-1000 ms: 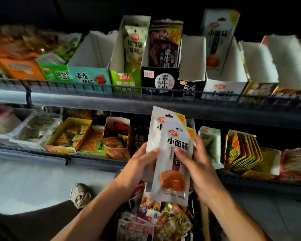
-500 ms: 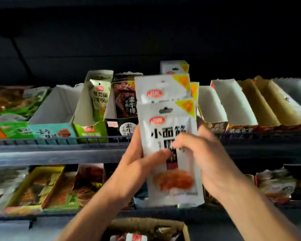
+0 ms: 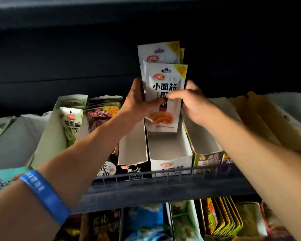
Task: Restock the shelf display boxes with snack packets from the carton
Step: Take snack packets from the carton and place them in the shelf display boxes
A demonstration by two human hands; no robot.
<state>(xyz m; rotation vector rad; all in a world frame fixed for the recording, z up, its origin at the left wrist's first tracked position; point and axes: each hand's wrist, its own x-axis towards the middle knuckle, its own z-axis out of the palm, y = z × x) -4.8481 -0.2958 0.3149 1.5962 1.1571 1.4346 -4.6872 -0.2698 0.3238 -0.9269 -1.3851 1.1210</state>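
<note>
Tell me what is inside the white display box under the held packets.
The white box shows bare floor and walls; the packets hide its back end.

Both bare forearms are reaching up and forward, converging toward the middle. The left hand (image 3: 137, 103) is gripping from the left side, thumb lying across the front and pointing right, the other fingers wrapping behind out of sight. The left wrist is bending slightly inward, and a blue wristband (image 3: 45, 195) is sitting well down that forearm, close to the camera. The right hand (image 3: 191, 103) is closing in from the right, its back facing the camera, knuckles raised, thumb stretching left until its tip is nearly meeting the left thumb. The right fingers are curling round the far side; motion blur is softening their outline.
</note>
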